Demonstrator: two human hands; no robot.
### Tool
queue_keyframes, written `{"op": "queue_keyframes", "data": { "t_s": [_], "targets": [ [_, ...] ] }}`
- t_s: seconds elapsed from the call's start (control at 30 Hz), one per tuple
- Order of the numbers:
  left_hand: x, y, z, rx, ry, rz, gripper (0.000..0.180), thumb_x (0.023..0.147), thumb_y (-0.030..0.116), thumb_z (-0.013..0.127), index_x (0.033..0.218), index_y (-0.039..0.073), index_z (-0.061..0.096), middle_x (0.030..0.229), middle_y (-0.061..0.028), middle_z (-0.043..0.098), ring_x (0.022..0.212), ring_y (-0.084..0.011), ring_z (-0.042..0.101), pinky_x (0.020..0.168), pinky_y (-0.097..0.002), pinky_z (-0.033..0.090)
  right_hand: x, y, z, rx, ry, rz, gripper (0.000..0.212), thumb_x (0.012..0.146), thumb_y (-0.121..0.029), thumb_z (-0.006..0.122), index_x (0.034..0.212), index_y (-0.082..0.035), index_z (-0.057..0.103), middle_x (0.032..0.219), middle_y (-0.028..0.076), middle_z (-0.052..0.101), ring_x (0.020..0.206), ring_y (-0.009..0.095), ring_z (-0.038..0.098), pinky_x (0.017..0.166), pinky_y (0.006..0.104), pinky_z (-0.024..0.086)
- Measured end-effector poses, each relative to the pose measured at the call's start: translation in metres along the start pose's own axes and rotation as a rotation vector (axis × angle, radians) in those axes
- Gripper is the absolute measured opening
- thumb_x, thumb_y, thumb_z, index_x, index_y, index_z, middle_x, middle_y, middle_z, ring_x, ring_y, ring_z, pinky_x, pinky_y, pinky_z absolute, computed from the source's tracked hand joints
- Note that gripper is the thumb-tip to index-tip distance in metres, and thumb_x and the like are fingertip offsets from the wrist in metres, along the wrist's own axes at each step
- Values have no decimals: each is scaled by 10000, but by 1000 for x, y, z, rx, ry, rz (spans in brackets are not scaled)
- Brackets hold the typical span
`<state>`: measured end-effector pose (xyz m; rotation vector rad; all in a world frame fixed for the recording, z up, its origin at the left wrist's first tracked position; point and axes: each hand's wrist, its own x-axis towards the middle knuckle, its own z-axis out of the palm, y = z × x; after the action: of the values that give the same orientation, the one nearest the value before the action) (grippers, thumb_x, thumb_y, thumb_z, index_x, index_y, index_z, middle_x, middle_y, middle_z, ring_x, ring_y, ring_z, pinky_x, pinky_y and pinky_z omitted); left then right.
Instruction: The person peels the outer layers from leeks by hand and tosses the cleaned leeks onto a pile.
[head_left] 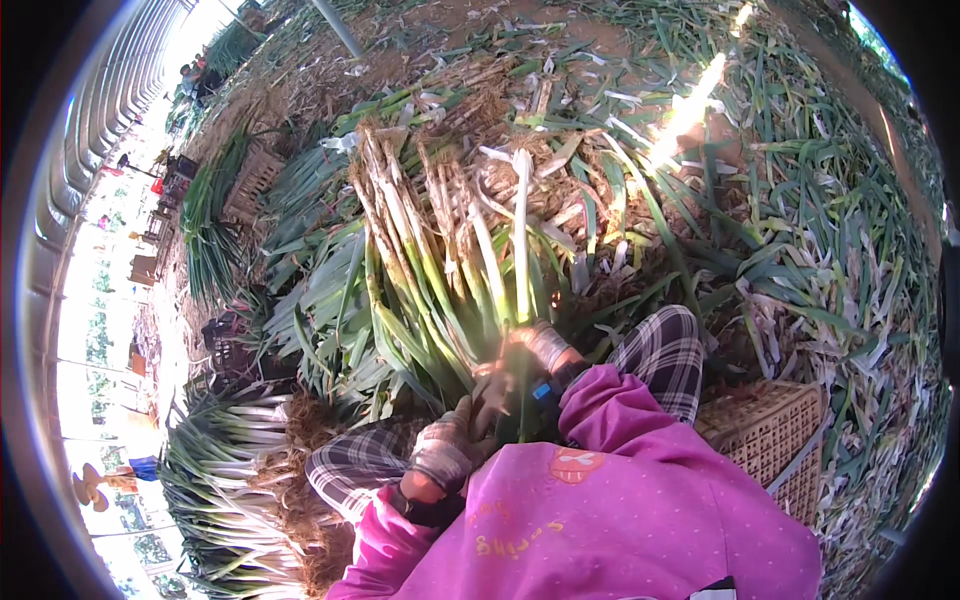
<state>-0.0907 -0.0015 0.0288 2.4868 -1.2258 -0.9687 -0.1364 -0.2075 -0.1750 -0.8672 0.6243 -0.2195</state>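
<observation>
In front of me lies a loose heap of long green onions (420, 260), soil-stained root ends pointing away and green leaves toward me. One cleaner, whiter green onion (522, 230) stands out on the right side of the heap, its leafy end running down to my hands. My right hand (538, 348), in a pale covering, is closed around its lower part. Close by on the left, my left hand (447, 446), also wrapped, is closed near the same leafy end in my lap. Blur and overlap partly hide the fingers of both hands.
Trimmed green onions (225, 480) are stacked at my left, roots toward me. A tan plastic crate (765, 440) is beside my right knee. Stripped leaves (830, 220) litter the ground on the right. More bunches (215, 215) and crates (255, 185) lie far left.
</observation>
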Motion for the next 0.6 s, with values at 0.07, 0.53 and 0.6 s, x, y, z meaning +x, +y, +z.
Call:
{"op": "queue_keyframes", "data": {
  "t_s": [0.07,0.53,0.6],
  "targets": [
    [-9,-4,3,-17,-47,-16,767,705,417,659,1256,-25,359,1002,-173,601,876,-314,598,714,-383,474,2,-4,-9,-28,-5,-18,193,709,-139,617,849,-6,619,729,71,616,642,179,554,620,320,448],
    [-6,-8,23,-43,-46,33,495,754,308,635,1115,19,459,923,-204,568,769,-305,593,635,-379,480,-1,-11,-31,-174,3,-66,186,700,-180,627,780,-13,634,698,64,610,620,177,544,598,316,430],
    [-1,-14,28,19,-3,47,542,738,333,634,1122,-5,456,903,-200,578,762,-321,594,642,-387,482,-1,-11,-28,-181,0,-69,188,699,-186,629,773,-13,635,695,65,610,618,177,543,595,316,428]
  ]
}}
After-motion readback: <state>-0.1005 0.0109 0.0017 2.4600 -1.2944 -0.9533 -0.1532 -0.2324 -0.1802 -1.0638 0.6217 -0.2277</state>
